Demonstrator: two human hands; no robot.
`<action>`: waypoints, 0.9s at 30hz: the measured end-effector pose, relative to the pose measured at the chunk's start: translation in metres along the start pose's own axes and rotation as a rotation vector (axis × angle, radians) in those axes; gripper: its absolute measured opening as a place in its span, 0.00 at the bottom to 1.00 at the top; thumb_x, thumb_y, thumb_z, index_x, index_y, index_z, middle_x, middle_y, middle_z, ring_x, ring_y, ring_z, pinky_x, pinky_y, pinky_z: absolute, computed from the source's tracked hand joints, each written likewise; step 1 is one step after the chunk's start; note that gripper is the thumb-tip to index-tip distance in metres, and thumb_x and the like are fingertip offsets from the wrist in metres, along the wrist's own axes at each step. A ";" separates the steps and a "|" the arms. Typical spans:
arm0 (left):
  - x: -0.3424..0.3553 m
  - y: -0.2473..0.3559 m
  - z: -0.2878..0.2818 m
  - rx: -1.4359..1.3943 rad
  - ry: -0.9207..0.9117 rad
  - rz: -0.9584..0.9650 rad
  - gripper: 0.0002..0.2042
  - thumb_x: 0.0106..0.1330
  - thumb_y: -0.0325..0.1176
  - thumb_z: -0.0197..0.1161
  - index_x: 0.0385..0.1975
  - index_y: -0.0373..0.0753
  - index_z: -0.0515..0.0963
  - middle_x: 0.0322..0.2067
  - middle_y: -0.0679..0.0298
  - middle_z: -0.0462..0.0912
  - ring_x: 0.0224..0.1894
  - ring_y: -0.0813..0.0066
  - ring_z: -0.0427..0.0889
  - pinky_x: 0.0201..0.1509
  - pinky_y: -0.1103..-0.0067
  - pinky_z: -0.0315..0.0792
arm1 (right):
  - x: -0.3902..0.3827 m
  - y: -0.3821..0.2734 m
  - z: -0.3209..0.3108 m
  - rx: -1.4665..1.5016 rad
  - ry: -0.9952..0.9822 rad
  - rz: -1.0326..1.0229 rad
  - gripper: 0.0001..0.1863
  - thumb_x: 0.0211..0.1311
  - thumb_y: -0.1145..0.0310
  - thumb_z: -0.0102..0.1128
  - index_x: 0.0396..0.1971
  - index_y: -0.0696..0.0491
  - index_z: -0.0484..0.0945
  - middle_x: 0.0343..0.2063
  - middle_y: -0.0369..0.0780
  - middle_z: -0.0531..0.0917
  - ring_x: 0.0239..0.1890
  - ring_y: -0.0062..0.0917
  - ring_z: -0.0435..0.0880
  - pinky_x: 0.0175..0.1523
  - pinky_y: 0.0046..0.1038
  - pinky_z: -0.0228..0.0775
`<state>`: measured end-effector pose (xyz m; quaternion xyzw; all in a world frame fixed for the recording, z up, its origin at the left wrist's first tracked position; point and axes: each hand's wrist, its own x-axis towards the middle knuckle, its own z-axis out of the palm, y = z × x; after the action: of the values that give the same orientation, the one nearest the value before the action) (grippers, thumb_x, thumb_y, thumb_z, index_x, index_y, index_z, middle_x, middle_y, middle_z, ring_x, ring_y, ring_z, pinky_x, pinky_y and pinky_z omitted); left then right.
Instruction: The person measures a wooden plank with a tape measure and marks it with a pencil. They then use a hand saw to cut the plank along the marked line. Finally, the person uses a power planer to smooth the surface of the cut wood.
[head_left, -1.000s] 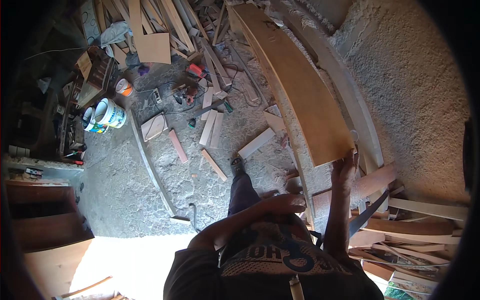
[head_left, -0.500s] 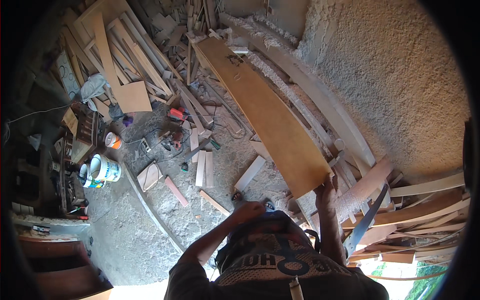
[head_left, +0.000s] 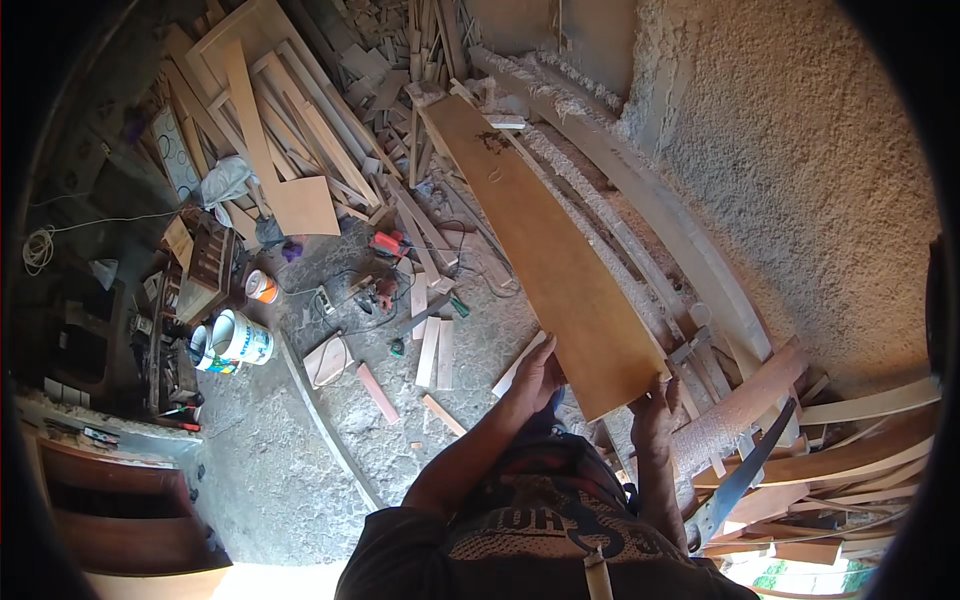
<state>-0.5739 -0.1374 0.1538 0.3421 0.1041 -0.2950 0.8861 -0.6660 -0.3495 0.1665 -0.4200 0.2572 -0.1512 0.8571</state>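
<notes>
A long wooden board (head_left: pixel 545 250), brown with a dark stain toward its far end, slants from the far middle of the workshop toward my body. My right hand (head_left: pixel 655 408) grips its near right corner, thumb on the upper face and the other fingers underneath. At the left edge, close to the near end, my left hand (head_left: pixel 541 377) holds the board from the side; part of its fingers is hidden below. The board's far end lies over timber on the bench. To the right of my right forearm rests a handsaw (head_left: pixel 752 472) with a long bluish blade.
Shavings-covered beams (head_left: pixel 640 200) run along the rough wall (head_left: pixel 780 190). Boards lean in a pile (head_left: pixel 290 110) at the far left. A red power tool (head_left: pixel 388 243), cables and wood offcuts (head_left: pixel 436 352) lie on the floor. White buckets (head_left: pixel 242 338) stand left; curved planks (head_left: pixel 850 440) stack right.
My left hand has moved from in front of my body up and right onto the board's left edge. My right hand keeps its hold. The whole view has shifted slightly.
</notes>
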 end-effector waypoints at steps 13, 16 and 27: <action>0.022 -0.025 0.010 -0.124 0.016 0.045 0.26 0.71 0.44 0.64 0.65 0.41 0.68 0.61 0.63 0.76 0.64 0.65 0.74 0.67 0.64 0.70 | 0.017 0.004 -0.019 -0.019 -0.049 0.074 0.24 0.74 0.55 0.56 0.64 0.47 0.64 0.56 0.42 0.79 0.52 0.33 0.85 0.48 0.38 0.84; 0.017 -0.036 0.008 -0.019 0.118 -0.056 0.24 0.73 0.45 0.61 0.64 0.43 0.69 0.57 0.64 0.78 0.59 0.64 0.78 0.62 0.64 0.73 | 0.022 0.007 -0.020 -0.073 -0.071 0.052 0.25 0.74 0.52 0.56 0.64 0.46 0.64 0.57 0.43 0.77 0.54 0.35 0.83 0.52 0.39 0.83; 0.017 -0.062 -0.029 0.068 0.287 -0.112 0.17 0.73 0.39 0.59 0.57 0.42 0.72 0.51 0.62 0.80 0.50 0.67 0.82 0.55 0.65 0.77 | 0.020 0.029 -0.024 -0.146 -0.135 0.109 0.23 0.75 0.53 0.55 0.62 0.47 0.65 0.55 0.44 0.78 0.53 0.35 0.84 0.51 0.38 0.84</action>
<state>-0.5967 -0.1623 0.0916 0.4043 0.2387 -0.2954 0.8320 -0.6618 -0.3568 0.1250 -0.4760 0.2316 -0.0565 0.8465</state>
